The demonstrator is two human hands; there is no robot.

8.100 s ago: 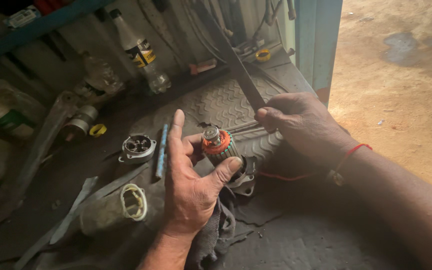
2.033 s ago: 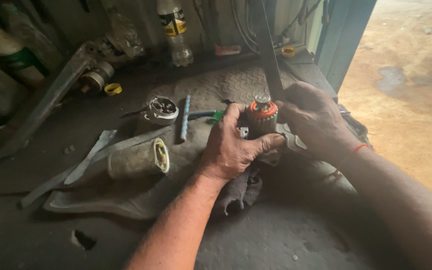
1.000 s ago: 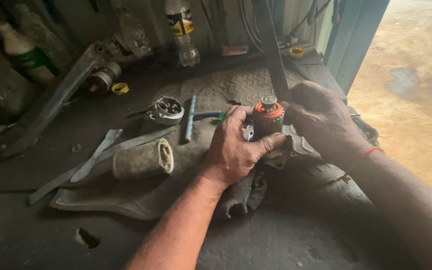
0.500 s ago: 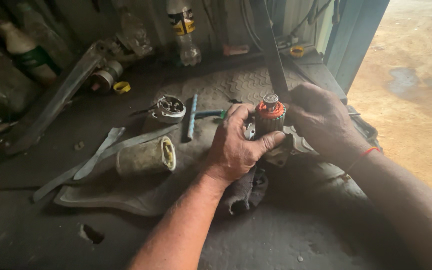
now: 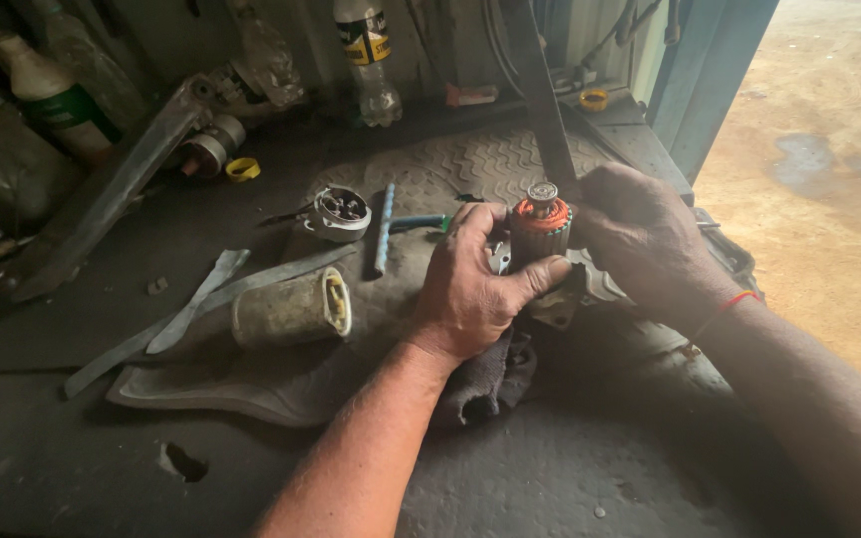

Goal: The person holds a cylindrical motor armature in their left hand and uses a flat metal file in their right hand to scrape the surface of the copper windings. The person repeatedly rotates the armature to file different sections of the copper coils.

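Head view looks down on a grimy dark tabletop [image 5: 550, 478] where two bare hands meet around a small motor armature [image 5: 539, 231] with orange copper windings and a metal shaft end on top. It stands upright between the hands, above a grey metal housing [image 5: 590, 289] and a dark rag [image 5: 485, 384].

Left hand [image 5: 470, 289] wraps the armature from the near side: its grip is closed on it, thumb pressed across the lower front of the ribbed body, fingers curled round the left side. Right hand [image 5: 640, 239] closes in from the right, its fingers against the armature's far side and partly hidden behind it; whether this grip truly clamps the armature or only steadies it cannot be told. A red thread [image 5: 724, 309] circles the right wrist.

Left of the hands lie a dirty cylindrical casing [image 5: 291, 309] on its side, a round end cap [image 5: 339, 212], a blue-grey rod [image 5: 382, 229], and flat metal strips [image 5: 201, 304]. Plastic bottles [image 5: 366, 50] stand along the back.
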